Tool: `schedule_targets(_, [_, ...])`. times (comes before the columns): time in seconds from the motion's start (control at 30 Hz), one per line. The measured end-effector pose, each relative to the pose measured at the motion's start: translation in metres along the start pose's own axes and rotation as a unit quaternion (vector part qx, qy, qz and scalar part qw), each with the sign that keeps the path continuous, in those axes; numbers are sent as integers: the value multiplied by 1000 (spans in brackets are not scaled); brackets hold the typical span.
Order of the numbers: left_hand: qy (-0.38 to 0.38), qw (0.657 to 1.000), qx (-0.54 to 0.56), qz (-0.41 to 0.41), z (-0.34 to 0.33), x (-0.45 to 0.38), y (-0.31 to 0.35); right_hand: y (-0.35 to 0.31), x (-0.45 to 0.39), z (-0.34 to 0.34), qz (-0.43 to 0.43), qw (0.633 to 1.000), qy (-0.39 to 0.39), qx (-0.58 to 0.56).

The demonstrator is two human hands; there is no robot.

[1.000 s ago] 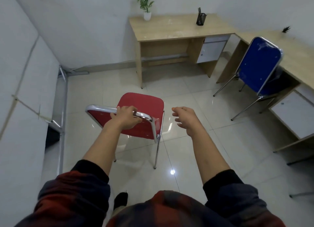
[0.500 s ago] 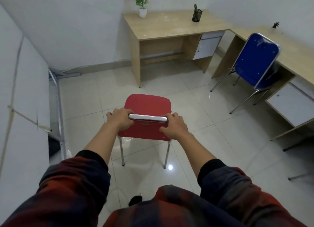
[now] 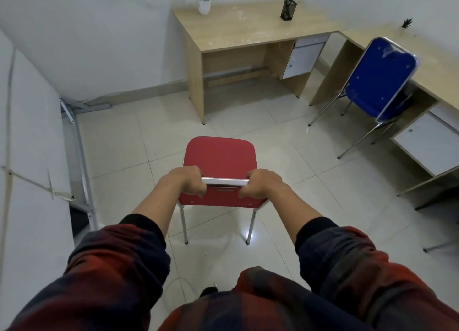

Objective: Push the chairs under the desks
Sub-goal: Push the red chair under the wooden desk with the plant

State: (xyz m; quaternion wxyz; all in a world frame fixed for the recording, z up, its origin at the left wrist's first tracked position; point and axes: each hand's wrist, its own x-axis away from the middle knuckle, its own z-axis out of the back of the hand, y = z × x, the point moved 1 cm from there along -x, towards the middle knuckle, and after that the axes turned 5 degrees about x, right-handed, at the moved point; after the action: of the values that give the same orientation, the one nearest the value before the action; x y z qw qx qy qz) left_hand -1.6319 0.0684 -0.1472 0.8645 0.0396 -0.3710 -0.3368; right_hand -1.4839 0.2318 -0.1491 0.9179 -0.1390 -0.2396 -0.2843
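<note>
1. The left hand [image 3: 187, 181] and right hand [image 3: 260, 183] are each wrapped tight around the chrome top rail of the red chair [image 3: 219, 157], one at each end, likely so it pushes straight.
2. The chair stands on the floor [image 3: 129, 142], well apart from the desk [image 3: 248, 30], seat facing its opening.
3. The blue chair [image 3: 377, 77] sits partly under the right desk [image 3: 437, 67], likely next.

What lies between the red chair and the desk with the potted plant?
Only bare tiled floor, seen in the head view. The red chair, held by the left hand and the right hand, faces the desk with an open path.
</note>
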Motion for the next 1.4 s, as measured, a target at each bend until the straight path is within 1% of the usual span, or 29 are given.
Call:
schedule_targets(0.1, [-16,1000,-2,-9,1,-9,-2,5,-7,4,28,999,-19,-31])
schedule_targets(0.17, [-5,1000,-6,-14,2,-14,1,9,-12,10,40,998,-14,-37])
schedule_targets(0.4, [95,993,14,-62,8,-30,22,28,-22,38,33,999,3,-44])
schedule_targets(0.5, [153,983,40,-96,14,-29,19,26,-22,43,29,997,38,-53])
schedule_targets(0.53, [156,982,38,-98,18,-29,13,20,-22,40,30,997,51,-56])
schedule_targets(0.63, [112,991,-3,-74,24,-29,-12,-5,-26,20,38,994,69,-70])
schedule_targets(0.77, [114,991,-23,-57,26,-30,-28,-20,-31,8,48,990,108,-80])
schedule_targets(1.0, [114,991,-34,-62,25,-37,-10,-3,-35,19,65,990,91,-85])
schedule_targets(1.13, [149,987,-13,-66,22,-38,14,19,-34,38,66,992,81,-72])
schedule_targets(1.27, [181,980,32,-76,7,-33,49,52,-29,52,41,995,91,-27])
schedule_targets(1.4, [195,973,59,-106,-13,-28,79,84,-21,47,4,995,96,-16])
